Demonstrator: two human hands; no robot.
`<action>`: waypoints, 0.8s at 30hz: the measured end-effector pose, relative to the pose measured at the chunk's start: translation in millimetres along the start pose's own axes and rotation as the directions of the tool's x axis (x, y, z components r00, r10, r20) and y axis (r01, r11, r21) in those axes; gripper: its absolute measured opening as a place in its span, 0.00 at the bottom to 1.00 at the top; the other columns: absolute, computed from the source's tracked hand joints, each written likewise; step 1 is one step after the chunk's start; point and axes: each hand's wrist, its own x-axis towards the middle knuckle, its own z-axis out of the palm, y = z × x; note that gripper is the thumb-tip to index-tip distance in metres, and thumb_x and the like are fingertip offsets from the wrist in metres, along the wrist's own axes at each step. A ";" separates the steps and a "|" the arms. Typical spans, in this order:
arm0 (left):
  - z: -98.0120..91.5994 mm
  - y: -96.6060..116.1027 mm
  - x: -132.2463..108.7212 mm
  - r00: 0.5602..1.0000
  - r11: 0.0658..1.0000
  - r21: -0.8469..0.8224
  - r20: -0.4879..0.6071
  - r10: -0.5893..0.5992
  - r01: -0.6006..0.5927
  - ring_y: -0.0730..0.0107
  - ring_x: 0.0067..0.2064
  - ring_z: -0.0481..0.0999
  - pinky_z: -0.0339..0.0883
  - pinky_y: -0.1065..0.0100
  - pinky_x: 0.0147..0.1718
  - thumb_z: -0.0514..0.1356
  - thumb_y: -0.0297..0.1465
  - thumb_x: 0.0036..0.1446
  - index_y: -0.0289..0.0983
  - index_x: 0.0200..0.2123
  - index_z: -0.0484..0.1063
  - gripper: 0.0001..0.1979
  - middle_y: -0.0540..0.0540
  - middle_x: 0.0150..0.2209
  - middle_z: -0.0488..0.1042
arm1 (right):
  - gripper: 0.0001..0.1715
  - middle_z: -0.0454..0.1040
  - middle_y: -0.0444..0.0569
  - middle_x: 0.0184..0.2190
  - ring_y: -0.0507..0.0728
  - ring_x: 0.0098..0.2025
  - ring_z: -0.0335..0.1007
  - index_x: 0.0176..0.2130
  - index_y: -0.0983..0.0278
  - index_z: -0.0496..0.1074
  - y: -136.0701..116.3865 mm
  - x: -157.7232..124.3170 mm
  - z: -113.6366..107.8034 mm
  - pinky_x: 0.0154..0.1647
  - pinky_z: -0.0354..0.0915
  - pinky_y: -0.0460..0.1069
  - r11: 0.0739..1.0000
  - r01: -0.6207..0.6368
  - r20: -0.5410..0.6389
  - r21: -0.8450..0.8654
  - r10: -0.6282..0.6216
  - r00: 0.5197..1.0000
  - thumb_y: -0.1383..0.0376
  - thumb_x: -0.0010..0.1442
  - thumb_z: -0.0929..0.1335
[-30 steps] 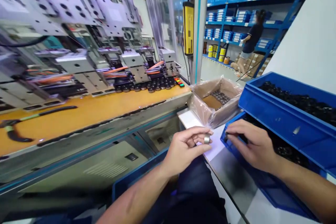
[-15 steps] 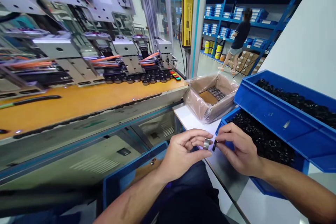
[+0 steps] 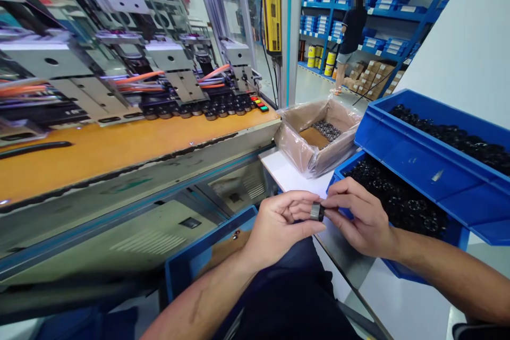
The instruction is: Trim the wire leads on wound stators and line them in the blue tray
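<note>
My left hand holds a small silver metal ring between its thumb and fingers. Against the ring's right side sits a small black part, pinched by my right hand. Ring and black part touch; whether one sits inside the other I cannot tell. My right fingertips hide much of the black part. Just beyond my right hand is a blue bin of similar black parts.
A second blue bin with black parts overlaps the first. A plastic-lined carton holds small metal pieces. At left is a machine with an orange worktop and a row of dark round parts. Below stands another blue bin. A person stands by the shelves.
My right hand has brought the black part leftward, closing the gap to the metal ring in my left hand. The view has shifted slightly, and the person by the shelves has changed stance.
</note>
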 end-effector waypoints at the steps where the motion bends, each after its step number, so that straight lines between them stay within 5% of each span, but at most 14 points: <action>1: -0.3 -1.0 0.1 1.000 1.000 0.003 -0.003 -0.009 0.009 0.75 0.35 0.82 0.76 0.77 0.38 0.75 0.18 0.39 0.37 0.39 0.82 0.21 0.47 0.34 0.83 | 0.12 0.69 0.52 0.37 0.53 0.38 0.70 0.46 0.68 0.72 0.2 0.1 -0.6 0.36 0.71 0.47 1.000 0.006 0.008 0.006 -0.007 1.000 0.76 0.61 0.67; 6: -2.6 0.1 0.1 0.999 0.999 0.001 -0.016 -0.033 0.033 0.73 0.34 0.82 0.76 0.75 0.38 0.75 0.20 0.40 0.35 0.38 0.81 0.18 0.45 0.33 0.83 | 0.21 0.69 0.58 0.43 0.57 0.44 0.71 0.54 0.70 0.69 3.3 -1.1 -3.4 0.41 0.73 0.51 0.997 0.078 0.105 -0.014 -0.077 0.991 0.74 0.60 0.68; 11: -2.1 2.9 -1.1 0.999 0.999 -0.022 -0.012 -0.030 0.029 0.72 0.35 0.82 0.77 0.75 0.38 0.76 0.20 0.38 0.34 0.38 0.81 0.19 0.45 0.33 0.84 | 0.18 0.72 0.58 0.42 0.57 0.42 0.73 0.53 0.68 0.69 6.2 -4.7 -1.8 0.39 0.74 0.51 0.960 0.174 0.091 -0.221 -0.157 0.983 0.71 0.63 0.68; 24: 0.0 6.1 -1.9 0.997 0.993 -0.095 0.005 -0.071 0.071 0.68 0.34 0.84 0.79 0.75 0.36 0.75 0.18 0.37 0.36 0.37 0.83 0.20 0.46 0.33 0.84 | 0.15 0.72 0.55 0.39 0.55 0.39 0.72 0.51 0.69 0.71 4.3 -3.8 -3.1 0.35 0.73 0.48 0.930 0.243 0.102 -0.277 -0.223 0.970 0.71 0.63 0.70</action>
